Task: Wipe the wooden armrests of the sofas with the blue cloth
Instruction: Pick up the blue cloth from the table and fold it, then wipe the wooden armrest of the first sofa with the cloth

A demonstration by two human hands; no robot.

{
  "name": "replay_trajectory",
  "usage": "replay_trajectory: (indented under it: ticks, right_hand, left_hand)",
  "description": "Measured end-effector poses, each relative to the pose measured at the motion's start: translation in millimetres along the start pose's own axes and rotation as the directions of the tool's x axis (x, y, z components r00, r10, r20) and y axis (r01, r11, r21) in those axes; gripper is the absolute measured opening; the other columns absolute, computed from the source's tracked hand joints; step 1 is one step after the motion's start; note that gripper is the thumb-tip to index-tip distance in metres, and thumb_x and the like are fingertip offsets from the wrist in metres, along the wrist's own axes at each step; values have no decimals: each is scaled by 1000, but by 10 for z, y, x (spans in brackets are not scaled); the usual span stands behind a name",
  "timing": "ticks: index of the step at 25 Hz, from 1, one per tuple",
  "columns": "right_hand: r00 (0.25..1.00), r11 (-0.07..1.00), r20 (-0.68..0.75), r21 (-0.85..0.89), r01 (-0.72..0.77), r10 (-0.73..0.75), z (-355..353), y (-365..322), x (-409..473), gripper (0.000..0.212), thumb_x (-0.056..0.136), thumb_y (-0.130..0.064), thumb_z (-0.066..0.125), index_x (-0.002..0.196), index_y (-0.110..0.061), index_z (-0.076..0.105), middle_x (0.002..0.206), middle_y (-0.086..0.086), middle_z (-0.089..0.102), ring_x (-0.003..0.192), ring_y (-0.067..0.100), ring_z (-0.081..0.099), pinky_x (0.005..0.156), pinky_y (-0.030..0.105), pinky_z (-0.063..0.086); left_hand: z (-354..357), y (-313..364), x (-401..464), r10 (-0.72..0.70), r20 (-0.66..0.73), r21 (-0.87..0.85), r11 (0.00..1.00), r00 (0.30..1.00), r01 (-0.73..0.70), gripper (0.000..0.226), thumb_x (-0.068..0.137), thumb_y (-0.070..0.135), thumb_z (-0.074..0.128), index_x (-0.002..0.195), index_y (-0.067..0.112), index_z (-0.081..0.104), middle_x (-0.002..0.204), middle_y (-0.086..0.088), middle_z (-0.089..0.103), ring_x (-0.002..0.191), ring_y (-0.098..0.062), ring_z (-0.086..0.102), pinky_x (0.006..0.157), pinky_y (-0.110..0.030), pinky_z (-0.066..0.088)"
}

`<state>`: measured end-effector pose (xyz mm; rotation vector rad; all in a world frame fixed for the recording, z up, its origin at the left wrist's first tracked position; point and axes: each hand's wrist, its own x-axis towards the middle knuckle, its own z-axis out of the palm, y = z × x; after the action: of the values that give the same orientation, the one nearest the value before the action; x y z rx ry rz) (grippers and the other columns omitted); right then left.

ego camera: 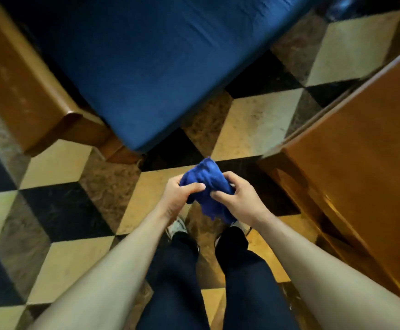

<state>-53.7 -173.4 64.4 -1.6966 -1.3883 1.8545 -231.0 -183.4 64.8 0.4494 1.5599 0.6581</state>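
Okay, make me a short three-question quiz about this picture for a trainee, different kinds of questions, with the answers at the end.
1. True or false: the blue cloth is resting on a wooden armrest.
2. Multiple choice: the cloth is held by A) the left hand only, B) the right hand only, C) both hands.
3. Fill in: the seat cushion ahead of the person is the colour ____.

Key
1. False. It is bunched up in the air above the checkered floor, touching no wood.
2. C. Both hands grip it, one on each side.
3. Blue.
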Motion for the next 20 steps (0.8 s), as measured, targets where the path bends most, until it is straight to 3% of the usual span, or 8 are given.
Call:
replay_trajectory:
  ticks: [3,6,8,10,14,17,20]
  right_hand:
    - [984,991,148,-67,113,-102,411,-682,-51,30,85,-7,74,110,-19,66,98,4,73,91,20,70,88,40,56]
    - [920,958,375,-203,205,-117,945,-1308,-146,30,81,-5,75,105,-21,66,91,2,73,83,16,69,78,34,57]
    - [856,913,504,-288,290,-113,1336,-1695,-202,34,80,-4,76,102,-27,66,89,-7,72,81,6,67,75,25,54]
    - [838,873,534,-349,340,-113,1759,-2041,-168,33,78,-7,79,101,-28,67,90,-8,73,81,4,68,73,23,54]
    - [865,734,474,-528,427,-163,2468,-2481,116,27,76,-31,85,95,-32,67,86,-11,72,77,3,67,70,25,52]
    - [893,632,404,-644,430,-196,2688,-2627,444,26,76,-44,83,96,-35,68,84,-18,69,79,0,64,64,19,46]
    - [919,639,327,-663,390,-222,2714,-2636,797,22,82,-37,81,100,-32,69,89,-15,67,83,5,64,64,20,45]
  left_hand:
    - [-767,80,-210,33,84,-246,969,996,-12,68,60,-6,56,126,8,54,116,-17,63,101,-27,60,77,-39,48]
    - [-1596,132,-503,177,235,-230,965,956,-122,89,58,-15,52,142,13,49,139,-5,61,130,-20,56,102,-33,49]
    - [-2118,153,-747,249,261,-202,959,933,-200,77,60,-11,62,131,16,64,132,-4,69,126,-19,62,100,-31,52]
    - [-2599,172,-988,295,201,-226,942,934,-249,49,64,1,72,110,20,77,110,-4,77,105,-19,71,86,-32,56]
    - [-3214,108,-1176,234,-147,-400,875,961,-274,27,78,12,71,104,9,76,102,-14,78,96,-29,74,72,-34,59]
    - [-3349,91,-1010,124,-337,-336,910,933,-242,22,83,23,74,104,15,75,101,-6,80,99,-27,75,80,-39,62]
    - [-3311,208,-756,-11,-347,-342,932,938,-116,13,90,25,74,102,22,73,104,-3,78,101,-24,73,90,-44,60]
